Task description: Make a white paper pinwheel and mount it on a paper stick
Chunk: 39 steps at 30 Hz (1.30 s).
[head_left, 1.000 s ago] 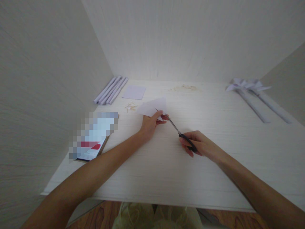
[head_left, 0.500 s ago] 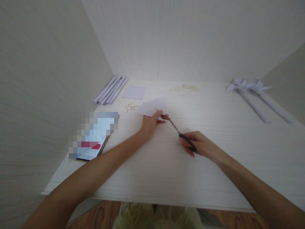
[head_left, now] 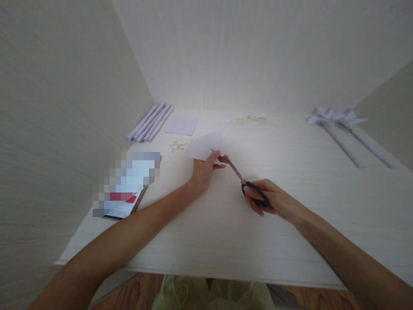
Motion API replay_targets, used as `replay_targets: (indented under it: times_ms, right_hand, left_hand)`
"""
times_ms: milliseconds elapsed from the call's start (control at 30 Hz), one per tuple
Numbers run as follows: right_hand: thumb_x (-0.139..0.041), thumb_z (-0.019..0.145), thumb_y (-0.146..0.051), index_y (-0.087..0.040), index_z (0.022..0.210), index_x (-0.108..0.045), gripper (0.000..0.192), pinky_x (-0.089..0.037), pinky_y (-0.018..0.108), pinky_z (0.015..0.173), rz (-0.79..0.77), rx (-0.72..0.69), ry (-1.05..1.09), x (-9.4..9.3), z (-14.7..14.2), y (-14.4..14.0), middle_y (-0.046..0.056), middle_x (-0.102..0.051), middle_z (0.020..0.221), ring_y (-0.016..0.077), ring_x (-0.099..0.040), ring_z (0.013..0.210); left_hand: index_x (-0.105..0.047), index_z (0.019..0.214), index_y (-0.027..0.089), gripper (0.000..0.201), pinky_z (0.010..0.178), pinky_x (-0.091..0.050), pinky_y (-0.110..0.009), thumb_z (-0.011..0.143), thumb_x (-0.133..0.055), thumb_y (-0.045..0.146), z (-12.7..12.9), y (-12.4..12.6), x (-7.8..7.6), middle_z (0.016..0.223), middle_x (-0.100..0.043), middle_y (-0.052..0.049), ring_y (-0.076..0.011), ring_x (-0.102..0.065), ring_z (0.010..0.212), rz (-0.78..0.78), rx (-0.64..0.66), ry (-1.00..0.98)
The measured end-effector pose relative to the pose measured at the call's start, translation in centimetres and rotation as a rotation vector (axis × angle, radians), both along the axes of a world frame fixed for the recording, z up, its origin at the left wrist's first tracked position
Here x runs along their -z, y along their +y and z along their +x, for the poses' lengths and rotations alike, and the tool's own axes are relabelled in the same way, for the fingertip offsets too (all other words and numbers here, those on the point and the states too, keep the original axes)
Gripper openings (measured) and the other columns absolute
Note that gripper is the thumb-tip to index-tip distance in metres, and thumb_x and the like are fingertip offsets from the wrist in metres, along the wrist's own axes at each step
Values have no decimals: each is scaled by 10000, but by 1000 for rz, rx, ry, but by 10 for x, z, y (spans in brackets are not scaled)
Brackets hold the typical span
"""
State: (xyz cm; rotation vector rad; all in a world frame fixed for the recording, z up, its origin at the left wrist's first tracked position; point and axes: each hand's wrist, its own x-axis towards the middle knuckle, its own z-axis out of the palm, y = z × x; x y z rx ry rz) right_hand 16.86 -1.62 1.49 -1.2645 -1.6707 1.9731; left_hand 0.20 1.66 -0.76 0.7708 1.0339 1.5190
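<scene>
My left hand (head_left: 204, 172) is closed on a sheet of white paper (head_left: 204, 145), thumb on top and the other fingers partly hidden beneath. The paper is held above the table, with a slit near its right edge. In my right hand (head_left: 266, 196) is a pair of scissors (head_left: 237, 169), my fingers through its black handles. The blades point up and left to the paper's edge by my left fingertips. How far they reach into the sheet I cannot tell exactly.
A phone (head_left: 129, 185) with a lit screen lies at the left. Behind it are several rolled paper tubes (head_left: 151, 122), a square paper stack (head_left: 182, 125) and small scraps (head_left: 177, 144). Two tubes with folded paper tops (head_left: 348, 142) lie far right. Walls (head_left: 258, 51) enclose the table (head_left: 193, 241).
The scissor handles have spread a little apart in my right hand. My left hand and the paper have barely moved.
</scene>
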Motion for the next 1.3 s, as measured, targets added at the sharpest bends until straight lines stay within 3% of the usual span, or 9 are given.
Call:
replay_targets:
  times_ms: [1300]
  right_hand:
    - [-539,638,-538,-167,522,-417,407,-129,193,295,40,66,-119,-8,-15,-5,-47,-431,351,27,-263,281]
  left_hand:
    - [-520,657,137,94,480,-438,-187,680,-525,228,10,-5,-1,617,-595,-4,-100,-586,566,-43,-163,30]
